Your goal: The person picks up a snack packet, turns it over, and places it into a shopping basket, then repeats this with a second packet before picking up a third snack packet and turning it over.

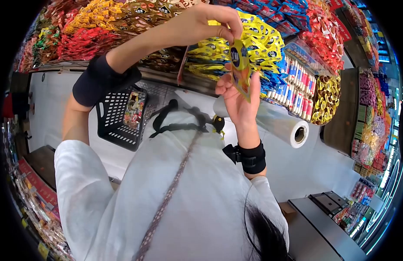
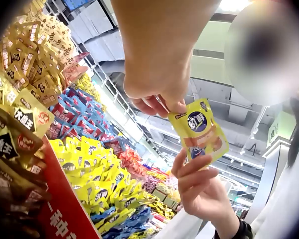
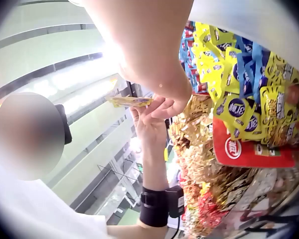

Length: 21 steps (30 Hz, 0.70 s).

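A yellow snack packet (image 1: 240, 65) with a dark blue round logo is held up in front of the shelf. My left hand (image 1: 212, 24) pinches its top corner between thumb and fingertips. Below, my right hand (image 1: 241, 101) has its fingers and thumb about the packet's lower part. In the left wrist view the printed face of the packet (image 2: 202, 132) shows, with the right hand's fingers (image 2: 193, 172) over its bottom edge. The right wrist view shows the packet (image 3: 130, 101) nearly edge-on, close to both hands.
Matching yellow packets (image 1: 264, 39) are heaped behind the hands, beside brown packets (image 1: 136, 21) and blue-red ones (image 1: 280, 13). A black basket (image 1: 119, 137) with some packets inside stands below at left. A roll of clear plastic bags (image 1: 293, 132) lies under the shelf at right.
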Available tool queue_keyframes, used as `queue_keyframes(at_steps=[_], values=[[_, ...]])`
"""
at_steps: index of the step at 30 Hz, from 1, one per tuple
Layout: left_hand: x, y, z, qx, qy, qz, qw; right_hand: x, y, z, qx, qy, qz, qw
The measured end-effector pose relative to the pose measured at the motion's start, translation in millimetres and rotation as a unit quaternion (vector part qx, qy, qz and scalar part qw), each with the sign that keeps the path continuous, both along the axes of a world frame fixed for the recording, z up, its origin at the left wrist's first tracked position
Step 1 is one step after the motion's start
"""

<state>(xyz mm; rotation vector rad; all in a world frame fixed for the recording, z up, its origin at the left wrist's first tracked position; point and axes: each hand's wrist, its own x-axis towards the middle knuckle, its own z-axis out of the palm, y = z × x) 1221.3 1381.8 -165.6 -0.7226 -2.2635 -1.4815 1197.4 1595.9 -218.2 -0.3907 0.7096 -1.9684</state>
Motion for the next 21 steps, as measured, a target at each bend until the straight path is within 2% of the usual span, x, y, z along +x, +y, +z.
queue_keyframes(at_steps=[2,5,8,9,12,13,16,19,21], values=[[4,3,-5,0.033,-0.018,-0.016,0.999,2,0,2,0.042,0.038,-0.018,0.998],[14,14,-10,0.160,-0.123,0.075,0.977,2,-4,15,0.092,0.068,-0.091,0.989],[21,13,-22,0.320,-0.258,0.079,0.908,-4,-3,11,0.134,0.182,-0.191,0.955],[26,19,-19,0.336,-0.276,0.102,0.895,-4,-6,13,0.148,0.199,-0.222,0.943],[31,28,-15,0.327,-0.278,0.133,0.893,-3,-10,18,0.158,0.212,-0.264,0.928],[34,30,-10,0.278,-0.261,0.145,0.913,-3,-9,17,0.163,0.225,-0.266,0.923],[35,30,-10,0.243,-0.260,0.149,0.923,-2,-11,19,0.162,0.248,-0.274,0.915],[35,29,-13,0.267,-0.253,0.146,0.918,-1,-13,21,0.164,0.250,-0.280,0.912],[35,26,-12,0.276,-0.253,0.139,0.917,4,-12,22,0.155,0.328,-0.344,0.866]])
